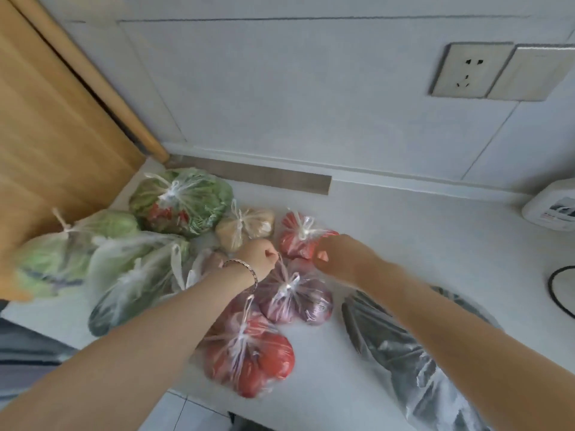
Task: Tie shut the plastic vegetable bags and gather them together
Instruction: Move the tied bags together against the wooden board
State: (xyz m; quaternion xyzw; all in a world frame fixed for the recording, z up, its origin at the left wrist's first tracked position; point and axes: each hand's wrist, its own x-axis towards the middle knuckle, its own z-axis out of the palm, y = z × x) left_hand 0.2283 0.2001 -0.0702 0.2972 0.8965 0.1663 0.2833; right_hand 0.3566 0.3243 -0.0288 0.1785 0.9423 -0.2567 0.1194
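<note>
Several clear plastic bags of vegetables lie on the white counter [404, 244]. A bag of purple onions [298, 301] sits in the middle, knotted at its top. My left hand [259, 259] is closed on one handle strip of that bag and pulls it to the left. My right hand [337, 255] is closed on the right side of the same knot; the strip it holds is hidden. Around the onion bag lie a tomato bag [255, 359], a red pepper bag [298, 236], a potato bag [245, 227], a leafy greens bag [182, 202] and a cabbage bag [62, 253].
A bag of dark vegetables [413, 359] lies under my right forearm at the counter's front. A wooden door [46, 135] stands at the left. A wall socket [466, 70] is on the tiled wall, a white appliance [552, 209] and a black cable [557, 290] at the right.
</note>
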